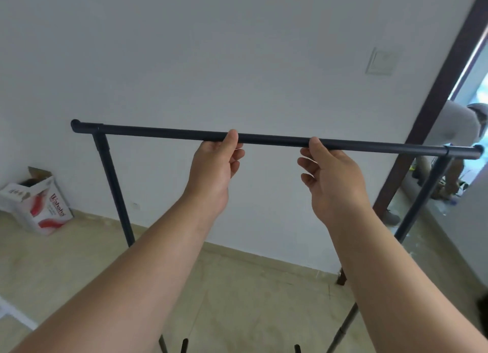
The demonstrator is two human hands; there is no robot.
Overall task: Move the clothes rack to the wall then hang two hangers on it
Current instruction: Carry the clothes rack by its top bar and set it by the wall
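Observation:
A black clothes rack stands in front of me, its top bar (274, 139) running level across the view close to the white wall (237, 62). Its left upright (111, 178) and right upright (422, 194) slope down to the tiled floor. My left hand (214, 165) pinches the bar left of its middle, thumb on top. My right hand (332, 178) holds the bar right of its middle in the same way. No hangers are in view.
An open cardboard box (39, 204) sits on the floor by the wall at the left. A dark door frame (435, 109) rises at the right, with a person (459, 125) bending over beyond it. A light switch (381, 61) is on the wall.

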